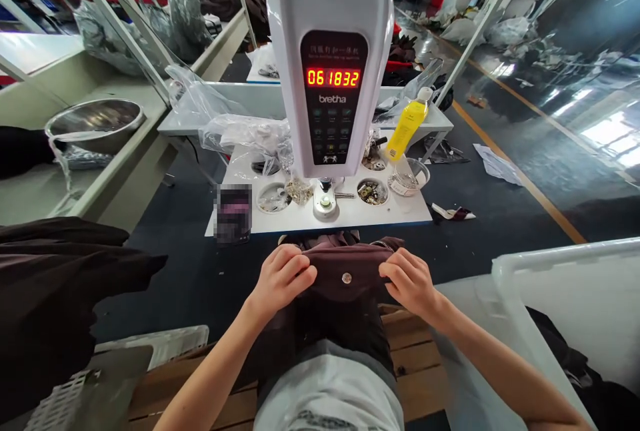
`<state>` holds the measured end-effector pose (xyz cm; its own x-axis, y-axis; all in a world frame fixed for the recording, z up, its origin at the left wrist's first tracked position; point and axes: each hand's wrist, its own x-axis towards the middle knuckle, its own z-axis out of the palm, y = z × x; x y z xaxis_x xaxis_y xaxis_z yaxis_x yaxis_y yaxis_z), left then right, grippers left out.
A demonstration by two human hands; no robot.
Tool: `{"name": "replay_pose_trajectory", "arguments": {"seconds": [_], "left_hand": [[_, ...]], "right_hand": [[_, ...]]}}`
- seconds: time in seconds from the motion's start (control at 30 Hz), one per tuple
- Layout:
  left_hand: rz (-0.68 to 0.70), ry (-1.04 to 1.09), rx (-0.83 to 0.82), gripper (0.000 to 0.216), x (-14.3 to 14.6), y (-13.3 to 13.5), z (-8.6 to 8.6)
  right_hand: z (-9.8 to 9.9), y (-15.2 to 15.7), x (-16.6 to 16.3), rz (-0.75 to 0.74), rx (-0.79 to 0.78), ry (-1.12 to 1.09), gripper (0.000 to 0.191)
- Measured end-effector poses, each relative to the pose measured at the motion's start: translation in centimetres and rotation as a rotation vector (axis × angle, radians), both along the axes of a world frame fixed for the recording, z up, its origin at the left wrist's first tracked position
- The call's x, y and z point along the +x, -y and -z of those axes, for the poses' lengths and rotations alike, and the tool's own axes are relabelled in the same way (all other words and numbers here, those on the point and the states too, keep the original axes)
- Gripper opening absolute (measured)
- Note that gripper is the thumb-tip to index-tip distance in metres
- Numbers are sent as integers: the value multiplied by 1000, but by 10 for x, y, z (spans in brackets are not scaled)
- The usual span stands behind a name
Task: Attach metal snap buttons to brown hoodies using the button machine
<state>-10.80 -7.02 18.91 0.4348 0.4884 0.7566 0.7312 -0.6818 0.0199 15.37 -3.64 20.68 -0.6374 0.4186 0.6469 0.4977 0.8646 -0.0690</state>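
A dark maroon garment [345, 259] is stretched between my two hands, just off the front edge of the white worktable [300, 223]. A round silver snap button [347, 278] shows near its middle. My left hand [284, 274] pinches the cloth at one end; my right hand [407, 277] pinches it at the other. Part of the garment, with a zip at the right, lies beyond my hands toward the table. Straight ahead stands a grey-white button machine [330, 4] with a lit red display, its small round lower die [326, 202] at the table's front.
Cups of metal buttons [373, 192] are set into the tabletop. A yellow bottle [409, 125] and a clear tub [406, 177] stand right; a blurred dark object [233, 213] lies left. A white bin [565, 271] flanks me right, dark cloth [60, 284] left. A steel bowl [95, 121] sits beyond.
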Motion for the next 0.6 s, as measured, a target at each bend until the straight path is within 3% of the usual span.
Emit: {"name": "replay_pose_trajectory", "arguments": {"seconds": [0.27,0.33,0.43,0.5,0.6], "left_hand": [[-4,7,-1,17,1,1,6],[-22,34,-68,17,2,3,7],[-172,109,-376,13,-2,12,19],[-363,144,-639,43,-13,26,40],[-658,226,-1044,90,-41,58,91]], "right_hand": [[7,2,0,32,0,-20,27],[11,4,0,17,-34,-32,26],[19,7,5,-64,-163,-106,24],[29,8,16,-95,-335,-145,22],[57,5,44,-60,-770,-169,22]]}}
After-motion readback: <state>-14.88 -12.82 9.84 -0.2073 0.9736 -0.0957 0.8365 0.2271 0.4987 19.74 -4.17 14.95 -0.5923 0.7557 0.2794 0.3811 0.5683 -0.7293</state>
